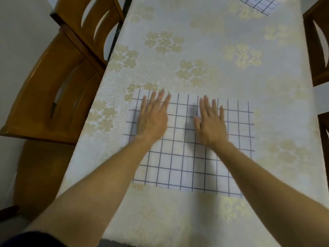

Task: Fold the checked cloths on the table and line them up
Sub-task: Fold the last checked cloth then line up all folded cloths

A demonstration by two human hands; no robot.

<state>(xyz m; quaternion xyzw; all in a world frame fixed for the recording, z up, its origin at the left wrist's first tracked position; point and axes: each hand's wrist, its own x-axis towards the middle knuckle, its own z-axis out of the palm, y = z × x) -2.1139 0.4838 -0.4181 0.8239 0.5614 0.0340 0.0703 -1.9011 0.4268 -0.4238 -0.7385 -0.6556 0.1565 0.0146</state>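
White blue-checked cloth (188, 157) lies spread on the desk (195, 41), left hand (153, 118) and right hand (210, 125) pressing flat-fingered, probably smoothing before folding.

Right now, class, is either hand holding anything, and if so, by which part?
Nothing is held. The left hand and the right hand lie open and flat on the far half of the checked cloth, gripping no part of it.

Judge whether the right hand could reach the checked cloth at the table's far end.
Probably not without leaning: the right hand lies flat on the near cloth, the far cloth well beyond it; nothing lies between.
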